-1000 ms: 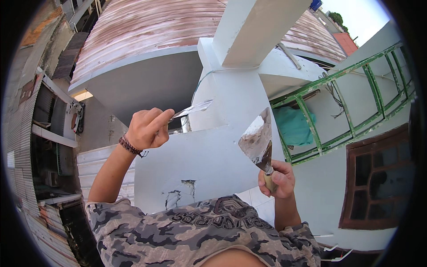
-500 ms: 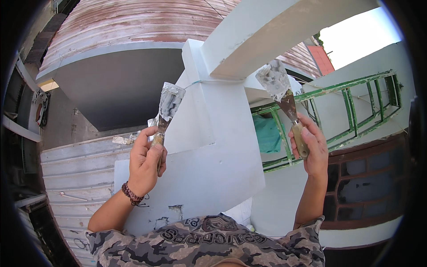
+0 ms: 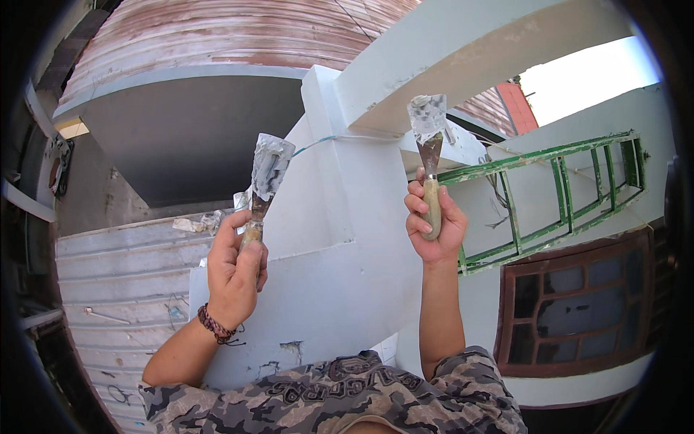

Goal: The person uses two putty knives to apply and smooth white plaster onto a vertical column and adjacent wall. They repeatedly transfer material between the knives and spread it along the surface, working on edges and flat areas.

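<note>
In front of a white-painted concrete pillar (image 3: 340, 239), both of the person's arms are raised, each hand gripping a putty knife. The left hand (image 3: 235, 271) is closed around the wooden handle of the left putty knife (image 3: 264, 181), whose broad blade, caked with pale grey-white filler, points up and leans a little to the right; a braided wristband (image 3: 215, 325) circles that wrist. The right hand (image 3: 432, 226) is wrapped around the light wooden handle of the right putty knife (image 3: 429, 141), held upright, its blade likewise smeared with pale filler and standing just under a white beam (image 3: 470, 50) that runs up to the right from the pillar. The two knives are well apart, with the pillar's corner between them. Whether either blade touches the wall cannot be told. Behind the right hand, a green ladder (image 3: 557, 195) leans along a pale wall, and below it sits a brown-framed window (image 3: 578, 304). To the left, a grey curved overhang (image 3: 195, 137) lies under a reddish corrugated roof (image 3: 217, 32). Camouflage-patterned sleeves (image 3: 340, 394) fill the lower edge.
</note>
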A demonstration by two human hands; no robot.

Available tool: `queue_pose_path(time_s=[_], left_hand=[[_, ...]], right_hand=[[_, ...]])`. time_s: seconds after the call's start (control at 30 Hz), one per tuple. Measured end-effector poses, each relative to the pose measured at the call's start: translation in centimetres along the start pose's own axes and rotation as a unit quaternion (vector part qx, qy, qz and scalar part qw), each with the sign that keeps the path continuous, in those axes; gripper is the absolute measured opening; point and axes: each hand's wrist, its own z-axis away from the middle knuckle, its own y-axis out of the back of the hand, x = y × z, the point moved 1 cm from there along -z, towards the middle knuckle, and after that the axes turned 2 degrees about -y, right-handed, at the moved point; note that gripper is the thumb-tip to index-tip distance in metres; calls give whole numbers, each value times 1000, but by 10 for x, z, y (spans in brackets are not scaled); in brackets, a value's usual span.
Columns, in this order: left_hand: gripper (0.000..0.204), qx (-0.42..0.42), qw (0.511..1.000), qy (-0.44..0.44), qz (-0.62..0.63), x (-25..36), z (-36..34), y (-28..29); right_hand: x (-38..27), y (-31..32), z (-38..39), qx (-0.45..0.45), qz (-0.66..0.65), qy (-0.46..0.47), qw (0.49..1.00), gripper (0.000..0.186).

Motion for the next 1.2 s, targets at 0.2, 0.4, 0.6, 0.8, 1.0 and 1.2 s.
queue_pose_path(time_s=[0.2, 0.4, 0.6, 0.8, 1.0, 1.2], left_hand=[[37, 3, 1000, -2, -7, 0, -2, 0], [37, 1, 996, -48, -78, -8, -4, 2], [38, 10, 997, -31, -69, -12, -6, 2], [40, -4, 997, -37, -66, -13, -8, 2], [40, -7, 997, -34, -69, -14, -8, 2], [41, -4, 995, -33, -90, -13, -9, 0]], right_hand=[[19, -7, -18, 143, 306, 56, 939, 39], [16, -18, -50, 190, 478, 51, 856, 38], [32, -41, -73, 194, 296, 35, 935, 46], [46, -48, -93, 176, 199, 85, 960, 52], [46, -64, -103, 220, 194, 100, 951, 55], [46, -72, -112, 249, 168, 96, 949, 55]])
